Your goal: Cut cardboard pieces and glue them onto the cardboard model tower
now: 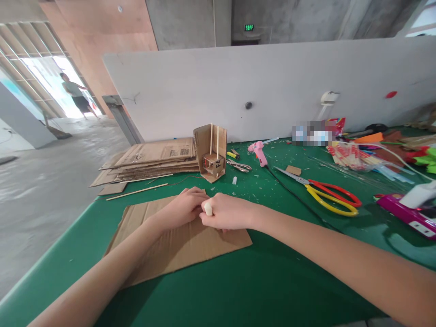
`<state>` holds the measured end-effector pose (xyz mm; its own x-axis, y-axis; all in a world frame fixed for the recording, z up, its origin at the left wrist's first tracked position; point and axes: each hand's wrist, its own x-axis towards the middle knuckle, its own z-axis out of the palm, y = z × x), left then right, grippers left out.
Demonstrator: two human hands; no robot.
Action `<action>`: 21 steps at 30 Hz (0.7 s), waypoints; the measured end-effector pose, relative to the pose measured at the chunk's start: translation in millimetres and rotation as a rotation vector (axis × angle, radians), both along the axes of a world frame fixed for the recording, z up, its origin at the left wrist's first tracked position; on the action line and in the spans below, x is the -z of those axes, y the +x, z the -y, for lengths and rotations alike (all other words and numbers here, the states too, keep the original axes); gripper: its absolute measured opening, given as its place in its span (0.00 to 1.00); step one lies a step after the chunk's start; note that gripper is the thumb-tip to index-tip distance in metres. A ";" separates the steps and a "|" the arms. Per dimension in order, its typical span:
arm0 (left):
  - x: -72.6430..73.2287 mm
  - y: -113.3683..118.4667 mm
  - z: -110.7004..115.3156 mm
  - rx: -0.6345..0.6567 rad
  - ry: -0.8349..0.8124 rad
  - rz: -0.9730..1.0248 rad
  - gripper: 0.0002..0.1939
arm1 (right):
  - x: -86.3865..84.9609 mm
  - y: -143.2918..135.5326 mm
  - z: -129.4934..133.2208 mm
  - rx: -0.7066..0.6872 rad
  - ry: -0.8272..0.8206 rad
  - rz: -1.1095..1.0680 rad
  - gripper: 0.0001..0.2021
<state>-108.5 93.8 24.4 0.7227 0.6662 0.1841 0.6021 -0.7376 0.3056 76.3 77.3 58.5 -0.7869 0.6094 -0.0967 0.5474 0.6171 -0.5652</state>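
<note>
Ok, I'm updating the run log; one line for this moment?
left hand: on cardboard sheet | right hand: closed around pale object, mostly hidden | table: pink glue gun, scissors

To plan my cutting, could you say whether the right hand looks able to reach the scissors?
Probably yes: nothing covers the scissors on the green table, though the right hand seems to hold a pale object.

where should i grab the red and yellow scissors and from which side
Likely best by the yellow handle and red handle, coming from the near right: the scissors lie flat with both handles that way, while the pointed blades aim away to the left.
</note>
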 end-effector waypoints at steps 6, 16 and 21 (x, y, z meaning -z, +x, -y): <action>1.6 -1.9 1.9 -0.015 0.031 -0.024 0.12 | 6.7 13.6 -1.1 0.077 -0.223 -0.249 0.12; -1.3 17.6 8.5 -0.161 0.056 -0.057 0.11 | 38.6 46.3 9.4 0.267 -0.426 -0.529 0.10; 4.1 24.7 9.8 -0.282 0.060 -0.086 0.13 | 41.0 46.5 17.8 0.250 -0.470 -0.579 0.10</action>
<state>-83.8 84.0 20.3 0.5250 0.8328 0.1754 0.8078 -0.5525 0.2052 122.9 59.5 17.5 -0.6357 0.7719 -0.0048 0.1772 0.1398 -0.9742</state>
